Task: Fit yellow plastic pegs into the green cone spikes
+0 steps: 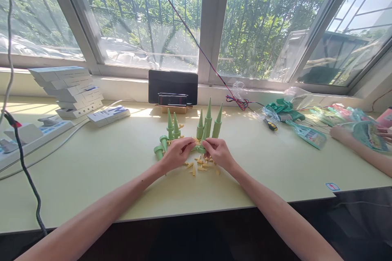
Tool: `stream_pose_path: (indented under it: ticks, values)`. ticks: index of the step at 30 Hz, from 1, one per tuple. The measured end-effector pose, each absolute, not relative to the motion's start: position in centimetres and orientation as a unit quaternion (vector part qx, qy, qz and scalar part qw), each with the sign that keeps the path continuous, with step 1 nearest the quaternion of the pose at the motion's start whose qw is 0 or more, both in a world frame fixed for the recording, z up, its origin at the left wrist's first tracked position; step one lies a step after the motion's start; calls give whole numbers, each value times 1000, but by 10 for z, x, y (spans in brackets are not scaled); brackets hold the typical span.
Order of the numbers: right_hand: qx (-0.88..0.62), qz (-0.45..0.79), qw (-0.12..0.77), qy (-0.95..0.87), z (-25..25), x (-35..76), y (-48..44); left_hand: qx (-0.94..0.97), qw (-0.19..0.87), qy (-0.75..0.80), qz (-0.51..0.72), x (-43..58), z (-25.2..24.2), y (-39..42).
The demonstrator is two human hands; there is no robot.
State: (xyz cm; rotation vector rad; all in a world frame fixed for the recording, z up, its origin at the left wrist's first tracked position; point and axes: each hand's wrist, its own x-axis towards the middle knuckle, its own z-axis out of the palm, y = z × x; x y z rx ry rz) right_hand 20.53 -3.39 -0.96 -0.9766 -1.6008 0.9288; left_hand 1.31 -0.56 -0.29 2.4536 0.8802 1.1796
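Observation:
My right hand (pixel 219 153) pinches a green plastic spike (pixel 203 143), its point up and its wider collar low. Close on its left, my left hand (pixel 179 153) has its fingertips pressed together; whatever they hold is too small to make out. Behind the hands, several green spikes stand upright in stacks (pixel 208 120), points up. More stand on the left (pixel 170 125), and a couple of spikes with round collars (pixel 158 151) lie tilted beside my left hand. Small yellow plastic pieces (pixel 200 166) lie scattered on the table beneath and between my hands.
A black tablet (pixel 173 85) leans on a stand at the back. White boxes (pixel 75 89) are stacked at left, near a power strip (pixel 33 142) and cables. At right lie a screwdriver (pixel 270 125), green bagged items (pixel 308 134) and another person's arm (pixel 361 149).

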Motion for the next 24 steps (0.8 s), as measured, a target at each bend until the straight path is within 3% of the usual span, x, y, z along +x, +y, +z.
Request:
stream_pose_path:
  ticks: [24]
  values:
    - [-399,396,491,-666,-9,206,-34,854,143,294,405,12,-6,-5]
